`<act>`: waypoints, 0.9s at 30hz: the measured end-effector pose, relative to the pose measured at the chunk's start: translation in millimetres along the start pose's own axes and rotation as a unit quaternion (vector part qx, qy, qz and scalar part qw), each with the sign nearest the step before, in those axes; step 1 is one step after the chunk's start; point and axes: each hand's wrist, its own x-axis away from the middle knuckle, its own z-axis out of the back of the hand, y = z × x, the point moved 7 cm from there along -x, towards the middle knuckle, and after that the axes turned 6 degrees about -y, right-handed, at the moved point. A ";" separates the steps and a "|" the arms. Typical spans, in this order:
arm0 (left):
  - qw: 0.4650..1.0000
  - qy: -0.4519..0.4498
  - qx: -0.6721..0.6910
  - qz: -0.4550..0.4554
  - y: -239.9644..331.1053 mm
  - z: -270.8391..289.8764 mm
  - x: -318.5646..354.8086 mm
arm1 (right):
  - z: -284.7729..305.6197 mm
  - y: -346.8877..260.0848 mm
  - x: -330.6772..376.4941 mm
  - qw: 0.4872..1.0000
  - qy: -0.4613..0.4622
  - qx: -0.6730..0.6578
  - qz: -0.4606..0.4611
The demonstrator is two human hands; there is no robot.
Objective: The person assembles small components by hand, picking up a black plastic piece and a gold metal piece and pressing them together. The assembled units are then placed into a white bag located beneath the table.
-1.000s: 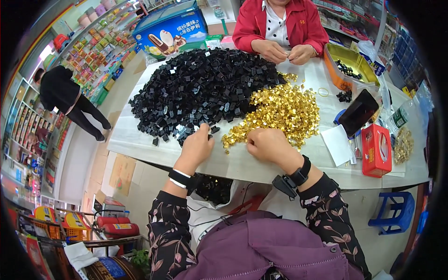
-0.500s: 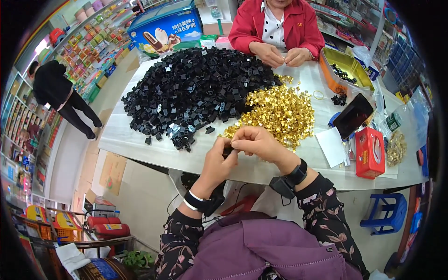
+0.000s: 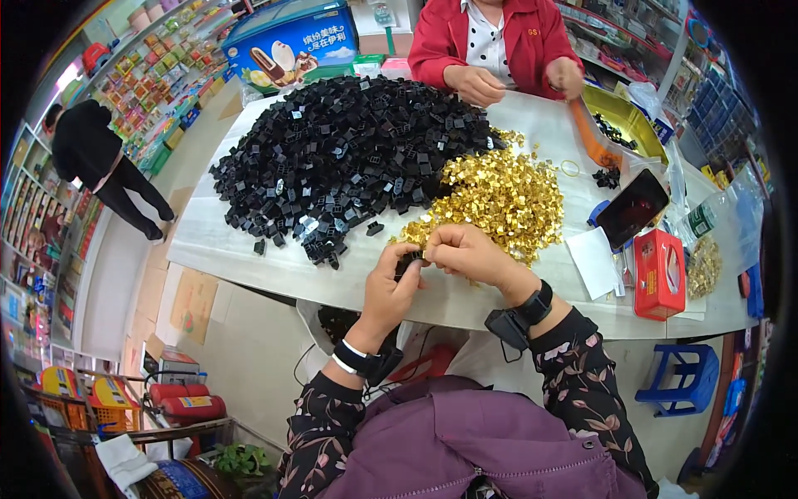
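My left hand [image 3: 387,293] is closed around a small black plastic piece [image 3: 407,262], held over the table's near edge. Against that piece, the fingertips of my right hand [image 3: 472,253] are pinched together; whatever lies between them is too small to make out. Just beyond my hands spreads a pile of small shiny gold metal pieces [image 3: 509,200]. To its left, a much larger heap of black plastic pieces [image 3: 349,154] covers the far left of the table. One loose black piece [image 3: 375,228] lies at the heap's near side.
Across the white-covered table [image 3: 241,264], a co-worker in a red jacket [image 3: 532,41] has both hands near a yellow tin [image 3: 644,125]. On the right are a phone [image 3: 633,208], white paper [image 3: 592,262] and a red tin [image 3: 659,274]. A blue stool [image 3: 680,378] stands below.
My hands stay together, with the black piece showing more between them. The co-worker's hands have parted, one moving toward the yellow tin. A person at the far left has shifted slightly.
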 end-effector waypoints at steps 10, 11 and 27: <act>0.989 -0.034 -0.140 -0.007 4.1 -4.5 1.0 | 6.2 -4.8 3.7 0.988 -0.001 0.154 -0.015; 0.987 -0.030 -0.158 -0.024 6.2 -4.4 1.6 | 6.3 -5.5 4.2 0.988 0.000 0.153 -0.016; 0.998 0.025 0.049 0.030 -1.1 5.1 -2.5 | 15.0 -15.8 8.4 0.984 0.025 0.166 0.053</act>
